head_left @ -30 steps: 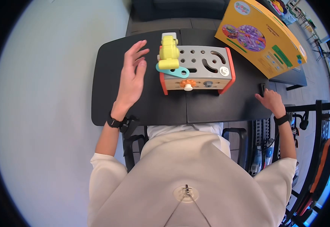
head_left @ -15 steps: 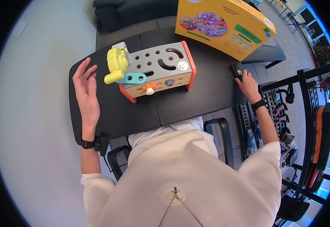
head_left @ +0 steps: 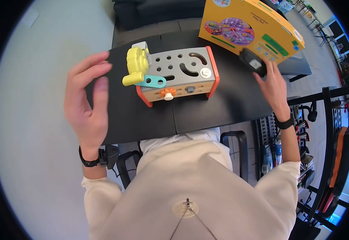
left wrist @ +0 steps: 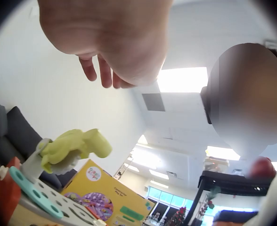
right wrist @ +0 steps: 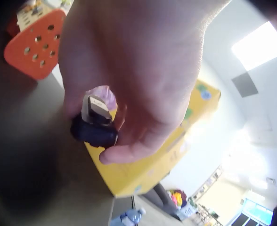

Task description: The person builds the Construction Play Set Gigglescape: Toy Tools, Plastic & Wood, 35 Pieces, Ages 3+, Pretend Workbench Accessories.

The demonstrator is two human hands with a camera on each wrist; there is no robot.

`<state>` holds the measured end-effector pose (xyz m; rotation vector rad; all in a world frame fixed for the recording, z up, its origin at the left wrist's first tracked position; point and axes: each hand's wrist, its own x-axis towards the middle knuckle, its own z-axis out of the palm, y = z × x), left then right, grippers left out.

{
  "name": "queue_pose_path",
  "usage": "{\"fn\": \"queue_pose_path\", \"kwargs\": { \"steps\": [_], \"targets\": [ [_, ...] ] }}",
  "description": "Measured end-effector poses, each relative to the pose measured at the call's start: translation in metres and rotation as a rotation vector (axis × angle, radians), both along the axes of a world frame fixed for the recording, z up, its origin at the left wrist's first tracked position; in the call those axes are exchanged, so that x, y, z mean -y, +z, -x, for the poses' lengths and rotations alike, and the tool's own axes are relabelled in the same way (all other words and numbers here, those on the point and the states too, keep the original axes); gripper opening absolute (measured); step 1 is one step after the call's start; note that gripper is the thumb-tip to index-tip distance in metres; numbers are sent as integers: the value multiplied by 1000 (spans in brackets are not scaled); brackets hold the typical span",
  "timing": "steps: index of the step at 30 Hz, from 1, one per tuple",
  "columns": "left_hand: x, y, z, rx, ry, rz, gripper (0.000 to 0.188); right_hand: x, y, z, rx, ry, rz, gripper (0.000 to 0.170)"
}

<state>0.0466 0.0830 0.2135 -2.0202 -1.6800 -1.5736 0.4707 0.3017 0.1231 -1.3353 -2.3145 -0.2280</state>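
In the head view the right hand [head_left: 274, 89] grips a small black device [head_left: 252, 63] above the table's right part. The right wrist view shows the black device [right wrist: 95, 123] between its thumb and fingers. My left hand [head_left: 88, 104] is raised left of the toy workbench [head_left: 182, 69], holding nothing, its fingers bent slightly. A yellow toy piece [head_left: 137, 66] stands on the workbench's left end, beside a teal strip [head_left: 153, 81] with holes. On the front are an orange gear with a white peg [head_left: 168, 96] and a grey nut [head_left: 190, 89].
A yellow box [head_left: 254, 30] stands at the table's back right. The black table [head_left: 138, 120] lies under the workbench. A dark sofa [head_left: 154, 14] is behind, a black rack [head_left: 329, 120] to the right, and a chair armrest [head_left: 241, 148] at the front edge.
The right hand has lifted the black device from the table's right edge and moved it toward the box. The left hand has risen closer to the head camera. The head view has shifted.
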Motion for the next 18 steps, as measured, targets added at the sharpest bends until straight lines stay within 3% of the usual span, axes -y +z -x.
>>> {"fn": "queue_pose_path", "kwargs": {
  "steps": [2,3,5,6,8,10,13,16,18],
  "targets": [
    [-8,15,-17,-154,-83,-64,33,22,44,37,-65,179,-222,58],
    [-11,23,-23,-270,-103,-73,43,31,60,51,-71,182,-216,58],
    [-24,33,-38,-317,-157,-117,48,44,86,72,-155,394,-442,58],
    [-29,35,-41,-356,-216,-167,54,48,98,80,-162,396,-440,58],
    [-33,35,-38,-360,-234,-202,59,54,117,89,-120,634,-596,73],
    [-35,35,-36,-358,-256,-237,65,57,129,87,-96,601,-626,68],
    [-33,34,-27,-380,-199,-518,63,57,132,89,-165,773,-665,75],
    [-13,57,-6,-440,-251,-409,59,89,135,97,-719,705,-128,75],
    [-20,42,-12,-374,-268,-488,62,126,137,102,-1057,617,248,81]
  ]
}}
